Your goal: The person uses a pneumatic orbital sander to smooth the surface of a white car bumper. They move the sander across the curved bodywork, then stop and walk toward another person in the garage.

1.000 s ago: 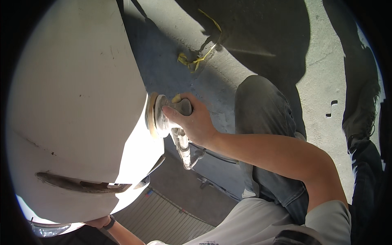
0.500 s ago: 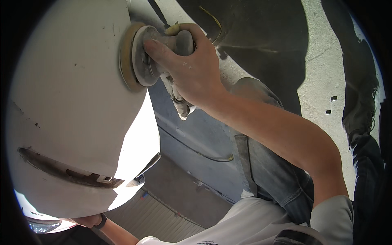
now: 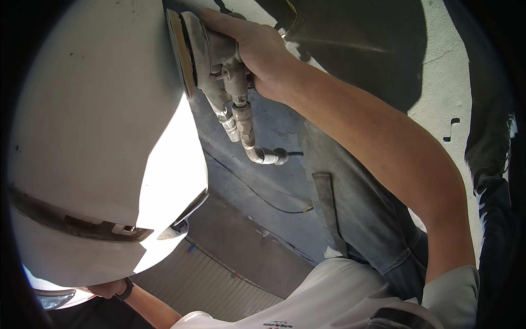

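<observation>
My right hand (image 3: 266,57) grips a dusty air sander (image 3: 200,44) with a yellowish round pad (image 3: 183,54). The pad stands edge-on at the upper right edge of a white car body panel (image 3: 87,115); whether it touches is unclear. Metal fittings (image 3: 245,129) and a dark hose hang below the tool. A long dark slot (image 3: 76,222) crosses the panel's lower part. My left hand (image 3: 107,289), with a dark wristband, is curled at the panel's lower edge, its fingers partly hidden.
My bent leg in grey trousers (image 3: 361,208) is below my right arm. Grey concrete floor (image 3: 438,77) with sunlight and shadows lies around, with a thin yellow strip (image 3: 293,12) and a small metal piece (image 3: 451,130). A thin cable (image 3: 257,194) runs behind the panel.
My right hand has carried the sander upward along the panel and turned it more side-on, showing more of the fittings. My left hand stays at the lower edge.
</observation>
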`<state>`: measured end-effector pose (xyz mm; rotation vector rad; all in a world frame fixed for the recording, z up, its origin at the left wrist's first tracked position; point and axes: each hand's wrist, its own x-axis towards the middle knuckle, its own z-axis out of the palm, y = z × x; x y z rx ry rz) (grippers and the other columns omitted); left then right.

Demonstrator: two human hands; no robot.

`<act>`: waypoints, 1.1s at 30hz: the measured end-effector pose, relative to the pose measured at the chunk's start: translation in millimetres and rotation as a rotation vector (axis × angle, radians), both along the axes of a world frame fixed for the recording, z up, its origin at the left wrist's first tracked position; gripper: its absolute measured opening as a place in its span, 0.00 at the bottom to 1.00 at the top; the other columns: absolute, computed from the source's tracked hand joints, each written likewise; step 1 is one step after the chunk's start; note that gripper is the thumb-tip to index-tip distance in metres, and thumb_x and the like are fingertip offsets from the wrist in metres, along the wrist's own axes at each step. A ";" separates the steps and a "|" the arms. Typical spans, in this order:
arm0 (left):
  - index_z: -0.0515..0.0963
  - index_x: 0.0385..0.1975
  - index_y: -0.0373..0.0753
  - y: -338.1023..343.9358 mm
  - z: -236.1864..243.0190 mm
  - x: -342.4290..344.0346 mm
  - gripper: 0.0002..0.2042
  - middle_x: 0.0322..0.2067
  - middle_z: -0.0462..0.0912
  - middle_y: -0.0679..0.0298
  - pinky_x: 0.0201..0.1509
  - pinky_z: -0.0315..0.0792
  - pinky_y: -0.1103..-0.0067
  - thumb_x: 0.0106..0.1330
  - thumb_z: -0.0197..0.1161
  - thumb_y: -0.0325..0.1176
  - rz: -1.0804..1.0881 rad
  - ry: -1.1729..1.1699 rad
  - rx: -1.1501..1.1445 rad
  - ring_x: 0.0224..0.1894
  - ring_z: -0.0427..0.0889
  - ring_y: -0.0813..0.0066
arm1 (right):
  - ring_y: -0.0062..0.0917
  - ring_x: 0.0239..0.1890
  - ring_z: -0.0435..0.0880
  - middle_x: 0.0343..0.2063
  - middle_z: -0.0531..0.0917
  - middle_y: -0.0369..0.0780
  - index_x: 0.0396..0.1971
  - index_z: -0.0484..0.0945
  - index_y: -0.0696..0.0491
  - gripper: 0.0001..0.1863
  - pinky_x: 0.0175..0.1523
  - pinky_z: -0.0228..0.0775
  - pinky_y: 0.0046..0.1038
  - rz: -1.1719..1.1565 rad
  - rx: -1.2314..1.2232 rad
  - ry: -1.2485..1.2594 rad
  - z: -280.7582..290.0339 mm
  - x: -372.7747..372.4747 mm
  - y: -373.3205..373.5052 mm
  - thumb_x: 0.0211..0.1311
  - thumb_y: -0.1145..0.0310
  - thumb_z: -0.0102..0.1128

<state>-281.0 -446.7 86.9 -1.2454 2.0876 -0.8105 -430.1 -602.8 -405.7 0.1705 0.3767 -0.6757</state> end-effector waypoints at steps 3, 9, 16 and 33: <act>0.76 0.64 0.31 -4.3 -4.5 -1.5 0.29 0.58 0.83 0.46 0.63 0.74 0.54 0.71 0.70 0.45 -0.068 -0.073 0.001 0.58 0.82 0.45 | 0.24 0.41 0.87 0.40 0.86 0.41 0.46 0.82 0.56 0.21 0.48 0.83 0.35 0.091 -0.036 0.046 -1.1 2.6 -3.3 0.76 0.50 0.60; 0.75 0.65 0.29 -3.6 -8.5 -4.6 0.30 0.58 0.83 0.46 0.65 0.76 0.54 0.72 0.69 0.46 -0.096 -0.091 -0.042 0.60 0.82 0.47 | 0.26 0.52 0.83 0.50 0.85 0.38 0.58 0.82 0.49 0.24 0.57 0.75 0.39 0.785 0.118 0.003 18.7 10.4 82.6 0.76 0.49 0.51; 0.74 0.66 0.29 17.6 13.6 15.9 0.32 0.60 0.83 0.46 0.66 0.78 0.55 0.71 0.69 0.47 -0.114 -0.090 -0.037 0.60 0.83 0.48 | 0.26 0.45 0.87 0.45 0.87 0.39 0.54 0.83 0.51 0.21 0.52 0.79 0.38 0.460 0.052 -0.054 -4.8 5.1 36.2 0.76 0.51 0.55; 0.75 0.65 0.32 -1.6 -11.9 -5.6 0.37 0.60 0.81 0.45 0.64 0.72 0.51 0.66 0.71 0.55 0.004 -0.056 -0.028 0.61 0.79 0.45 | 0.24 0.38 0.87 0.37 0.88 0.40 0.41 0.82 0.58 0.25 0.46 0.80 0.31 0.600 0.209 0.362 77.0 0.5 125.3 0.69 0.46 0.68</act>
